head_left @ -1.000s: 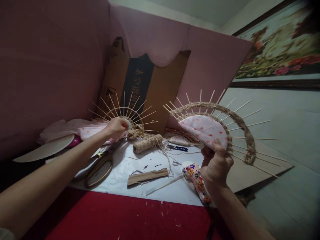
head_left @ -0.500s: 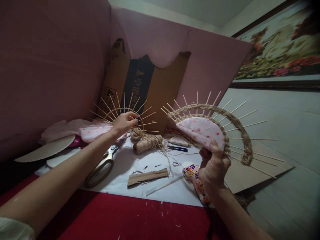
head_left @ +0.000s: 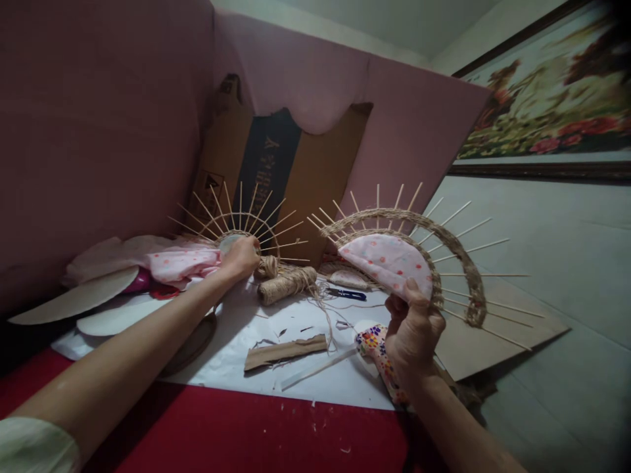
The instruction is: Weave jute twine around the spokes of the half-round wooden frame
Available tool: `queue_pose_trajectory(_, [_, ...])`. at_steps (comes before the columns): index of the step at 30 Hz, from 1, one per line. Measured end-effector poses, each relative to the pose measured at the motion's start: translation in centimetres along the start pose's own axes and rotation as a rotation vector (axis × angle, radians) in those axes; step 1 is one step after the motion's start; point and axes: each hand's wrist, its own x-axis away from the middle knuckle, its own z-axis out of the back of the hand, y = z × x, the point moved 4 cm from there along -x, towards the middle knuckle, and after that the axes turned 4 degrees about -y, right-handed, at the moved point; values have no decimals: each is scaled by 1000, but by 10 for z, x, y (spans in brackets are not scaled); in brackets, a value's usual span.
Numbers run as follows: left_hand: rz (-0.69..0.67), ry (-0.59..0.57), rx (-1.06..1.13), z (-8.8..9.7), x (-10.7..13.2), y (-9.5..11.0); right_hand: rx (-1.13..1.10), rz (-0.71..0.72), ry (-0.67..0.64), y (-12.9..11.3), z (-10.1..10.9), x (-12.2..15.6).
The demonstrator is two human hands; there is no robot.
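My right hand (head_left: 411,328) holds up a half-round woven piece (head_left: 394,259): pink dotted fabric in the middle, jute rope arcs around it, thin wooden sticks fanning outward. The thumb presses on the fabric's lower edge. My left hand (head_left: 241,257) reaches far across the white sheet (head_left: 236,348) and is closed on the base of a second stick fan (head_left: 241,217) that stands near the cardboard. A spool of jute twine (head_left: 286,284) lies just right of that hand.
Scissors (head_left: 190,348) lie partly under my left forearm. A cardboard strip (head_left: 286,348), a white stick, a flowered glue gun (head_left: 379,355), small blue snips (head_left: 348,293), pink fabric (head_left: 177,259) and cardboard half-discs (head_left: 73,299) lie about. Pink boards and cardboard (head_left: 276,171) wall the back.
My left hand opened briefly above the second stick fan, then dropped and closed on its base again. My right hand with the woven piece drifted slightly left and down.
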Motion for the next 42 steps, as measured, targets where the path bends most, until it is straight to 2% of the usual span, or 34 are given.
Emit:
queue_pose_trajectory(4, [68, -58, -67, 1, 0, -14, 12, 15, -12, -1, -1, 1])
queue_pose_trajectory(8, [62, -99, -77, -6, 0, -14, -11, 16, -32, 0, -2, 3])
queue_pose_trajectory(13, [80, -128, -5, -10, -5, -17, 14, 21, -44, 2, -1, 3])
queue_pose_trajectory(17, [74, -142, 111, -1, -11, -13, 17, 22, -37, 4, 0, 2])
queue_pose_trajectory(22, [-97, -172, 291, 13, -14, 16, 41, 26, -41, 2, -1, 2])
queue_pose_trajectory(25, [-134, -119, 291, 13, -12, 19, 16, 18, -20, 2, 0, 2])
queue_pose_trajectory(27, [-108, -102, 235, 8, -10, 12, -9, 13, -15, 2, 0, 2])
queue_pose_trajectory(31, [-136, -195, 142, -9, -8, 3, -13, 9, -35, 2, -1, 2])
queue_pose_trajectory(34, [-214, -238, 104, -21, -7, 9, 25, 4, -39, 1, -2, 3])
queue_pose_trajectory(37, [-282, -217, 46, -27, -5, 19, 42, 19, -50, 0, -2, 4])
queue_pose_trajectory(40, [-339, -163, -27, -19, -2, 28, 37, 41, -60, 1, -1, 3])
queue_pose_trajectory(42, [-384, -105, -69, -3, -1, 33, 28, 34, -54, 2, 0, 2])
